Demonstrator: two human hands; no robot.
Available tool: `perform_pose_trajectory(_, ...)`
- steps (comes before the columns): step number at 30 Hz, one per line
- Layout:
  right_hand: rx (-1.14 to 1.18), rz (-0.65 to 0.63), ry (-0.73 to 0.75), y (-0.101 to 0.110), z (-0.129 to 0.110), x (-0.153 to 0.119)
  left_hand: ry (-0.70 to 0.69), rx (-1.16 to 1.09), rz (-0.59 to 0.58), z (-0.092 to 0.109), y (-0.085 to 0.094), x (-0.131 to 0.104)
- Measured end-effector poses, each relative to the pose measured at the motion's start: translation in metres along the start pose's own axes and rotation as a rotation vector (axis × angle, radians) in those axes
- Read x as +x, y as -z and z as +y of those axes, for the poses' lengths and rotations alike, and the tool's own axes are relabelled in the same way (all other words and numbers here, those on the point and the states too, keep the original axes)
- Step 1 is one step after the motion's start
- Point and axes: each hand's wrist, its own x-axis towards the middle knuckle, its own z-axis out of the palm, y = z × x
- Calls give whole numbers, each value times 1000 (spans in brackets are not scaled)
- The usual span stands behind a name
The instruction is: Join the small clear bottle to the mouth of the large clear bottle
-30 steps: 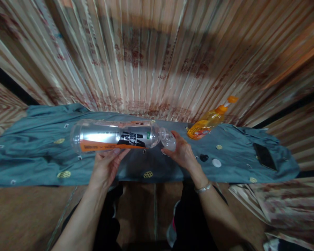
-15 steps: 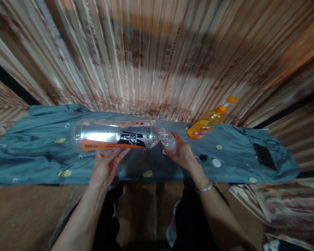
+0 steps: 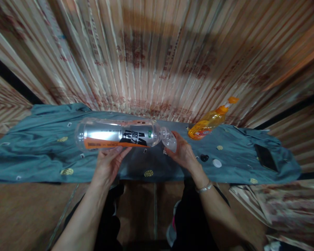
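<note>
A large clear bottle (image 3: pixel 117 134) with a silver and orange label lies sideways in the air above the cloth, its neck pointing right. My left hand (image 3: pixel 111 164) supports it from below, thumb at the label's lower edge and the other fingers hidden behind it. The neck meets the mouth of a small clear container (image 3: pixel 169 141). Around that container's right end, my right hand (image 3: pixel 181 151) is closed. Whether liquid is inside either one, I cannot tell.
On the blue-green cloth (image 3: pixel 42 146) stands an orange dish-soap bottle (image 3: pixel 208 122). A black cap-like item (image 3: pixel 204 158), a white round cap (image 3: pixel 217 163) and a dark phone (image 3: pixel 266 157) lie at the right. Behind the cloth hangs a patterned curtain (image 3: pixel 151 69).
The large bottle has shifted slightly right and its label has turned a little. Both hands keep their holds.
</note>
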Motion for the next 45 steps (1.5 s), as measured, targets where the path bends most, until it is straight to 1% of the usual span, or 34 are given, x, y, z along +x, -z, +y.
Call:
perform_pose_trajectory(13,5,-12,-12,1,-2,0,-3,14,-2,7,-6,-3)
perform_pose_trajectory(34,-8,-2,8,-1,0,0,0,-8,23,4,-4,-2)
perform_pose_trajectory(45,-15,3,17,0,-1,0,-7,-18,28,3,-5,-1)
